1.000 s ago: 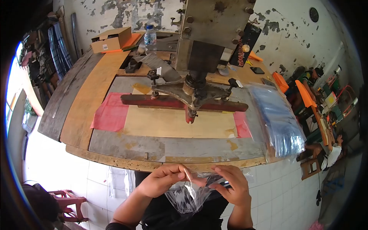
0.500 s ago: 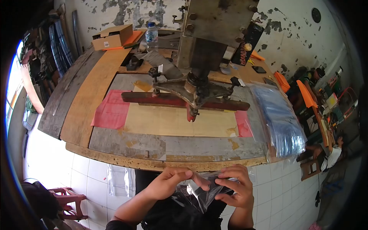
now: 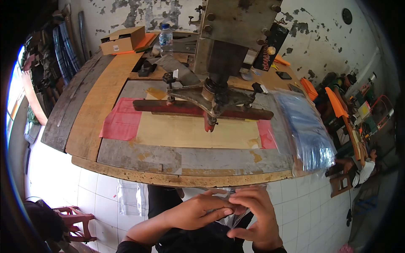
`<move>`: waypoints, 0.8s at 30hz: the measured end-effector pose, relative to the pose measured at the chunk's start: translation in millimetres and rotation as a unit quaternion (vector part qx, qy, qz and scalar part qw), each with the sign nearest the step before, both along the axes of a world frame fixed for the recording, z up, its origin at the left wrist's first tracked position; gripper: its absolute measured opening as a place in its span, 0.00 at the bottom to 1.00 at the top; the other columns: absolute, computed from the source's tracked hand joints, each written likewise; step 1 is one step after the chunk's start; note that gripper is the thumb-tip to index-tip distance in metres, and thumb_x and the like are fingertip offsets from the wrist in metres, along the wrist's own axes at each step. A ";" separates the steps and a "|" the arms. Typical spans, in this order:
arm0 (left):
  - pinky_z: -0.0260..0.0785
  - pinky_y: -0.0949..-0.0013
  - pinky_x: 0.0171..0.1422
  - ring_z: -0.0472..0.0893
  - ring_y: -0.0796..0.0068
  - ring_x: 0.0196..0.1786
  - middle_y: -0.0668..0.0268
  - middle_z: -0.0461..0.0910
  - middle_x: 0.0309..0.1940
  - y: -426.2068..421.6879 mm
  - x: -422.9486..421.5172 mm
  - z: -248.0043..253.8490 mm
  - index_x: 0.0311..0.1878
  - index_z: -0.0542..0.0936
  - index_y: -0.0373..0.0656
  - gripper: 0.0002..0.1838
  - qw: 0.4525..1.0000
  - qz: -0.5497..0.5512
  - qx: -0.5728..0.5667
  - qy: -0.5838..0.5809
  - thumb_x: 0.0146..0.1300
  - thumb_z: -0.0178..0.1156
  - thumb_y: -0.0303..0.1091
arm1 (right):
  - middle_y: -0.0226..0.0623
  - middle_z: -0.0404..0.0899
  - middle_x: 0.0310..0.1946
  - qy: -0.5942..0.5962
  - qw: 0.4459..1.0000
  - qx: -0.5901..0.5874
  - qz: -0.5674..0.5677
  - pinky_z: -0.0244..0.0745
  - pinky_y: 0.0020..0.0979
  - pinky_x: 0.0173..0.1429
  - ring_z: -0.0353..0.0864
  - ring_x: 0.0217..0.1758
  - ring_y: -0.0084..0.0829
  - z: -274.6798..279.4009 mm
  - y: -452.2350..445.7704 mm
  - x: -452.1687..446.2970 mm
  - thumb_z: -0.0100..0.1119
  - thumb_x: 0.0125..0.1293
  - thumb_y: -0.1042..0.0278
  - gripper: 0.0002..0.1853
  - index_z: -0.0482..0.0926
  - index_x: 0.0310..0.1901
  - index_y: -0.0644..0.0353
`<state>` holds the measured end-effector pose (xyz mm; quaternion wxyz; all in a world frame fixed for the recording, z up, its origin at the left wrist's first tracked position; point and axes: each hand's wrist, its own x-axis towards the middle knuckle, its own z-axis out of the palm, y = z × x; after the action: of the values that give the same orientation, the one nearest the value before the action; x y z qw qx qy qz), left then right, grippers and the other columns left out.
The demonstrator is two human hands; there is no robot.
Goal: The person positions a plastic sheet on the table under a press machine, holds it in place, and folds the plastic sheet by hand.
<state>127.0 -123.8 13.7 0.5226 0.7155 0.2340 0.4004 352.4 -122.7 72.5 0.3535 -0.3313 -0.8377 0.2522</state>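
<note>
Clear plastic film (image 3: 233, 220) hangs between my hands, just below the front edge of the worktable (image 3: 168, 179). My left hand (image 3: 200, 212) is closed on the film, its thumb pointing right. The fingers of my right hand (image 3: 255, 213) are bent over the same film, with the thumb held lower and apart. Above the hands on the table, a press with a long red bar (image 3: 244, 114) stands over a cream sheet (image 3: 181, 134) with pink pieces at both ends. A stack of clear bluish plastic sheets (image 3: 301, 126) lies on the right.
At the back left are a cardboard box (image 3: 122, 41) and a water bottle (image 3: 166, 39). A phone (image 3: 283, 75) lies at the back right. A red stool (image 3: 78, 223) is at lower left. A person (image 3: 365, 173) sits at far right. Clear plastic (image 3: 130, 198) shows below the table.
My left hand has moved right, close to my right hand, and the film between them is gathered. My right hand has turned and dropped slightly.
</note>
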 end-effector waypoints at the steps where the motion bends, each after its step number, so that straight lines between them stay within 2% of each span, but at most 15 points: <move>1: 0.59 0.48 0.80 0.87 0.65 0.58 0.65 0.90 0.54 -0.3 3.0 -2.5 0.61 0.86 0.46 0.14 1.000 0.012 0.011 -0.006 0.80 0.60 0.38 | 0.41 0.84 0.52 -0.031 0.999 -0.007 -0.020 0.75 0.47 0.66 0.82 0.61 0.46 1.8 -3.1 -3.1 0.79 0.55 0.35 0.39 0.85 0.54 0.63; 2: 0.59 0.48 0.80 0.87 0.65 0.58 0.65 0.90 0.54 0.4 3.4 -3.9 0.61 0.86 0.46 0.14 1.000 0.012 0.012 -0.006 0.80 0.60 0.38 | 0.40 0.84 0.51 -0.062 0.997 -0.013 -0.040 0.75 0.47 0.66 0.82 0.61 0.46 4.9 -6.5 -5.7 0.84 0.53 0.44 0.35 0.85 0.54 0.63; 3: 0.59 0.47 0.80 0.86 0.64 0.58 0.65 0.90 0.54 0.9 3.7 -5.0 0.61 0.86 0.46 0.13 1.000 0.010 0.018 0.008 0.81 0.59 0.37 | 0.40 0.84 0.51 -0.059 0.996 -0.035 -0.052 0.77 0.44 0.65 0.83 0.59 0.44 14.7 -7.7 -9.2 0.87 0.50 0.59 0.30 0.86 0.54 0.61; 7: 0.58 0.47 0.81 0.86 0.63 0.59 0.67 0.89 0.54 0.9 4.2 -5.4 0.61 0.85 0.46 0.13 0.999 0.006 0.021 0.029 0.81 0.58 0.35 | 0.39 0.84 0.50 -0.077 0.993 -0.070 -0.057 0.80 0.41 0.61 0.85 0.56 0.41 11.3 -6.5 0.5 0.86 0.51 0.63 0.27 0.87 0.53 0.60; 9: 0.58 0.47 0.81 0.86 0.63 0.60 0.66 0.89 0.54 1.8 3.2 -5.9 0.61 0.85 0.46 0.13 1.000 -0.005 0.011 0.020 0.81 0.58 0.34 | 0.37 0.83 0.53 -0.091 0.990 -0.089 -0.060 0.79 0.40 0.59 0.83 0.56 0.40 7.0 -5.4 3.5 0.83 0.56 0.68 0.27 0.85 0.57 0.56; 11: 0.58 0.47 0.80 0.85 0.62 0.61 0.66 0.89 0.54 0.7 4.5 -4.6 0.61 0.85 0.46 0.13 1.000 -0.014 0.002 0.012 0.81 0.58 0.33 | 0.38 0.85 0.50 -0.075 0.992 -0.074 -0.067 0.82 0.37 0.54 0.86 0.51 0.38 4.3 -3.4 0.2 0.85 0.52 0.69 0.26 0.86 0.54 0.59; 13: 0.56 0.46 0.81 0.85 0.61 0.62 0.63 0.88 0.54 -3.0 8.8 -0.5 0.61 0.85 0.45 0.13 0.980 -0.044 -0.163 -0.103 0.81 0.57 0.32 | 0.40 0.87 0.46 -0.059 0.994 -0.059 -0.073 0.84 0.34 0.49 0.89 0.46 0.37 0.3 -0.6 -0.2 0.87 0.48 0.70 0.26 0.87 0.51 0.61; 14: 0.56 0.46 0.81 0.85 0.61 0.62 0.63 0.88 0.54 -2.2 7.8 -1.9 0.61 0.85 0.45 0.13 0.980 -0.043 -0.163 -0.104 0.81 0.57 0.32 | 0.41 0.87 0.46 -0.046 0.994 -0.063 -0.073 0.85 0.33 0.48 0.89 0.45 0.36 -2.8 0.2 1.3 0.87 0.48 0.69 0.26 0.87 0.51 0.62; 16: 0.63 0.51 0.77 0.84 0.60 0.62 0.60 0.88 0.54 1.0 5.2 -6.4 0.61 0.85 0.43 0.13 0.997 -0.011 -0.070 -0.041 0.81 0.57 0.30 | 0.42 0.88 0.45 -0.032 0.995 -0.067 -0.074 0.85 0.32 0.47 0.90 0.44 0.35 -4.5 0.0 1.0 0.87 0.49 0.69 0.26 0.88 0.51 0.62; 17: 0.63 0.51 0.77 0.84 0.60 0.62 0.60 0.88 0.54 1.8 5.2 -6.5 0.61 0.85 0.43 0.13 0.997 -0.011 -0.070 -0.041 0.81 0.57 0.30 | 0.40 0.88 0.47 -0.018 0.995 -0.071 -0.067 0.85 0.32 0.47 0.89 0.44 0.37 -4.5 -0.5 -0.8 0.86 0.51 0.69 0.27 0.87 0.54 0.61; 19: 0.71 0.57 0.70 0.83 0.61 0.63 0.59 0.88 0.53 2.8 5.6 -6.7 0.61 0.85 0.42 0.13 0.998 0.049 0.029 0.025 0.78 0.59 0.28 | 0.39 0.87 0.49 -0.002 0.995 -0.076 -0.060 0.86 0.33 0.47 0.89 0.45 0.39 -5.9 -1.0 -1.7 0.84 0.54 0.68 0.27 0.86 0.57 0.60; 20: 0.71 0.57 0.70 0.83 0.61 0.63 0.59 0.88 0.53 3.9 5.3 -8.6 0.61 0.85 0.42 0.13 0.998 0.048 0.029 0.025 0.78 0.59 0.28 | 0.39 0.87 0.48 -0.007 0.996 -0.062 -0.065 0.86 0.32 0.48 0.89 0.45 0.38 -8.3 -0.9 -1.2 0.84 0.54 0.69 0.27 0.86 0.57 0.60; 22: 0.78 0.64 0.55 0.88 0.62 0.54 0.59 0.90 0.48 5.5 3.9 -13.2 0.60 0.85 0.41 0.14 0.996 0.052 0.064 0.030 0.75 0.63 0.28 | 0.39 0.87 0.48 -0.012 0.996 -0.050 -0.069 0.86 0.32 0.49 0.89 0.45 0.37 -11.4 -0.3 -0.1 0.83 0.54 0.69 0.26 0.87 0.57 0.61; 23: 0.78 0.64 0.55 0.88 0.62 0.54 0.59 0.90 0.48 4.2 3.8 -13.6 0.60 0.85 0.41 0.14 0.996 0.052 0.064 0.030 0.75 0.63 0.28 | 0.39 0.88 0.47 -0.017 0.997 -0.039 -0.067 0.86 0.32 0.48 0.90 0.45 0.36 -12.4 0.2 1.0 0.83 0.55 0.70 0.25 0.87 0.56 0.60; 24: 0.79 0.65 0.50 0.89 0.61 0.48 0.59 0.90 0.45 2.1 4.0 -13.7 0.60 0.85 0.41 0.14 0.996 0.060 0.056 0.037 0.74 0.66 0.29 | 0.39 0.89 0.46 -0.021 0.997 -0.029 -0.065 0.86 0.33 0.48 0.90 0.46 0.36 -12.7 0.6 2.0 0.82 0.55 0.71 0.24 0.88 0.55 0.60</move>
<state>131.0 -121.7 0.0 0.4476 0.7424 0.2729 0.4173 354.4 -122.1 59.8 0.3419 -0.4005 -0.8138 0.2457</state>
